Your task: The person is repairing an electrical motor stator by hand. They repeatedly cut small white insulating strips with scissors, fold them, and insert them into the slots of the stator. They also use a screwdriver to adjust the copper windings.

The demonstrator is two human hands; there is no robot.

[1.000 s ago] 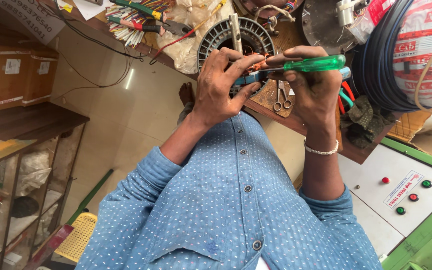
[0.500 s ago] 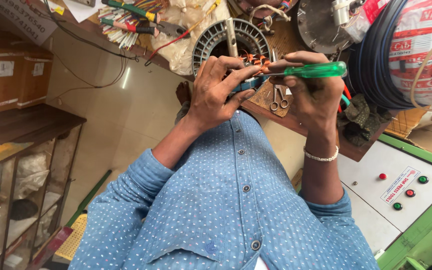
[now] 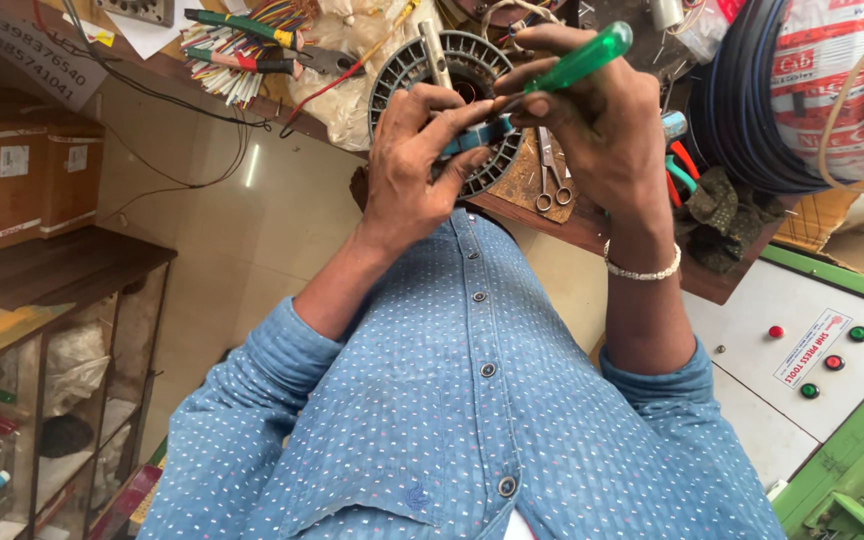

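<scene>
Screwdriver [image 3: 577, 62] gripped; hands [image 3: 512, 130] seemingly closed.

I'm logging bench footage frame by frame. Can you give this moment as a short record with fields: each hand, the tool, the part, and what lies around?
left hand: grips a small blue part over the round finned motor core
right hand: holds a green-handled screwdriver, tip toward the blue part
bench: scissors, pliers, coloured wires
right side: coil of dark cable

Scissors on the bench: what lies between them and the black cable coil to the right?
In the head view, the right hand holding the green-handled screwdriver fills most of the stretch between the scissors and the black cable coil.
</scene>
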